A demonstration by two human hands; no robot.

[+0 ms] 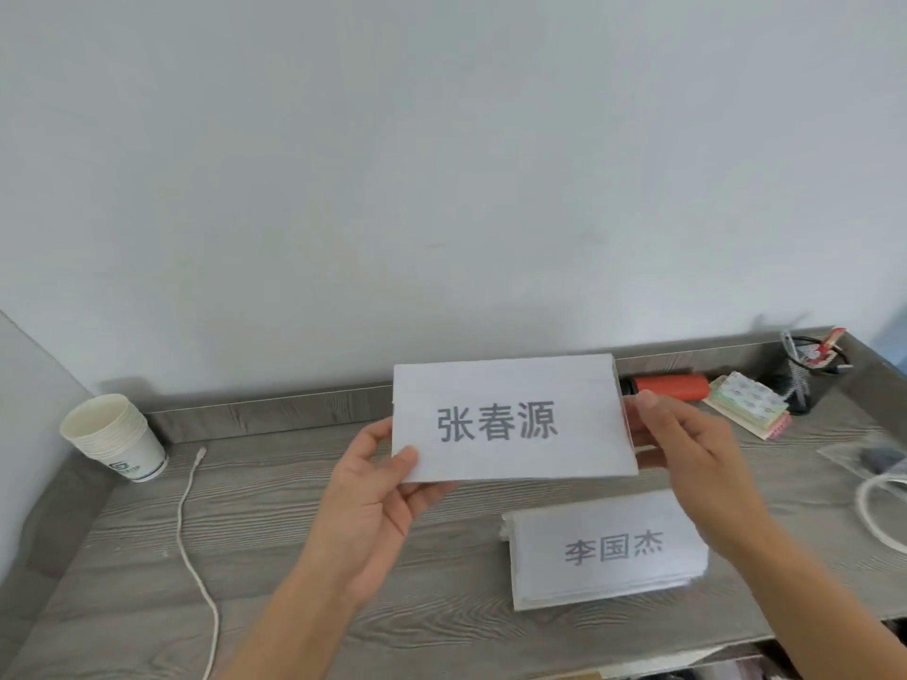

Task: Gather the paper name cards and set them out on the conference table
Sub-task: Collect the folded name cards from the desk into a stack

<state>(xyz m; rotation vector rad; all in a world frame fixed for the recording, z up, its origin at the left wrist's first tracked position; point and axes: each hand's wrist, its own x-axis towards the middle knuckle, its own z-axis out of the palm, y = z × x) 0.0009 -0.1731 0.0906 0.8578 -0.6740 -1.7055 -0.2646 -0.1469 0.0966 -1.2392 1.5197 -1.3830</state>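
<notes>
We hold one paper name card (510, 419) up off the table (304, 542), printed side toward us, roughly level and facing the wall. Our left hand (378, 488) pinches its lower left corner, thumb on the front and fingers behind; our right hand (687, 444) grips the right edge, thumb showing at the upper part of that edge and the rest of the fingers behind the paper. Both hands are closed on this one card.

Below and to the right, a stack of further name cards (608, 552) lies flat on the table, well clear of the held card (our right forearm crosses just beside it).

We judge this to be the gathering step: cards are being checked or collected, and none is set out yet. The next move likely calls for laying this card onto the stack with edges squared, or carrying the lot away, without creasing the thin paper.

Farther out sit a stack of paper cups (115, 436) at the left, a white cable (189, 522) trailing toward us, a red cylinder (672, 386), sticky notes (751, 404) and a pen holder (805, 370) at the right.
</notes>
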